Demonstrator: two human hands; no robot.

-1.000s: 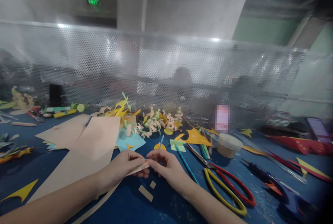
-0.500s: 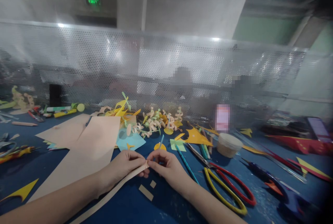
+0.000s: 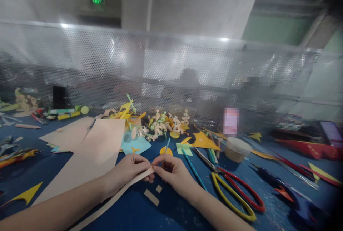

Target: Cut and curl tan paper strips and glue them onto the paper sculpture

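A long pale peach paper strip (image 3: 118, 194) runs from the bottom edge up to my fingers. My left hand (image 3: 131, 170) pinches it close to its upper end, fingers closed. The thumb and forefinger of my right hand (image 3: 171, 173) are closed on the very tip of the same strip, touching the left fingertips. Below the hands lie two small cut paper pieces, a rectangle (image 3: 152, 197) and a smaller square (image 3: 159, 188). Just beyond the right hand is an orange paper disc (image 3: 166, 151) with a thin pale blue strip over it.
Peach paper sheets (image 3: 104, 138) and light blue paper (image 3: 136, 143) lie at left. Curled paper shapes (image 3: 160, 125) stand behind. Scissors (image 3: 233, 191) with red and yellow handles, a blue pencil (image 3: 194, 170), a tape roll (image 3: 237, 148) and a blue glue gun (image 3: 292, 195) are at right.
The view has shifted very slightly, so things sit a little farther right. Both hands keep the same pinch on the strip.
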